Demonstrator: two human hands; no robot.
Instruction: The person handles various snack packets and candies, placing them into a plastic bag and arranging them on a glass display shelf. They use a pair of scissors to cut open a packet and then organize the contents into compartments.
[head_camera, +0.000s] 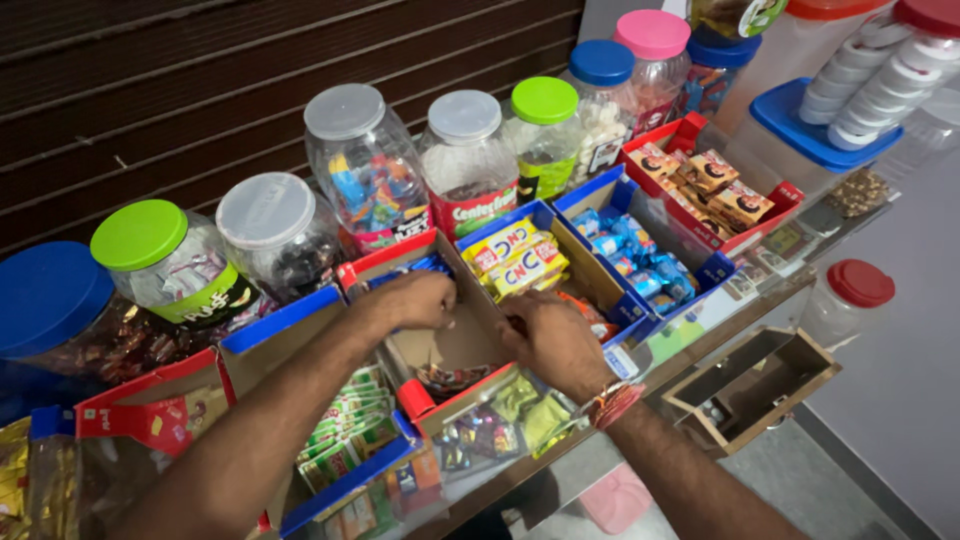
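Observation:
My left hand reaches into a nearly bare red and brown cardboard display box on a shop counter, fingers curled near blue packets at its far end. My right hand, with a red thread band at the wrist, rests on the box's right wall, fingers bent down beside it. What the fingers grip is hidden. A few dark wrapped sweets lie at the box's near end.
Open boxes hold yellow packets, blue sweets, brown packets and green packets. Lidded plastic jars of sweets line the back by a dark shutter. An open wooden drawer juts out lower right, beside a red-lidded jar.

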